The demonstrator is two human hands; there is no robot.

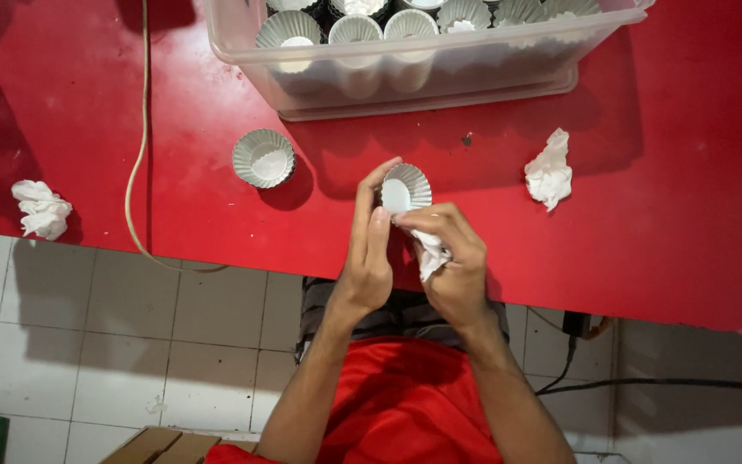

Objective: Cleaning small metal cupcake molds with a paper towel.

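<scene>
My left hand [368,249] holds a small fluted metal cup mould [404,189] by its rim, its open side facing me, above the near edge of the red table [663,223]. My right hand [451,253] grips a crumpled white tissue [430,254] and presses it against the lower edge of the mould. A second fluted mould [264,158] sits on the table to the left of my hands.
A clear plastic bin [405,69] with several fluted moulds stands at the far side. Crumpled tissues lie at the right [550,172] and the left [42,209]. A thin cord [137,155] runs down the table. White floor tiles lie below.
</scene>
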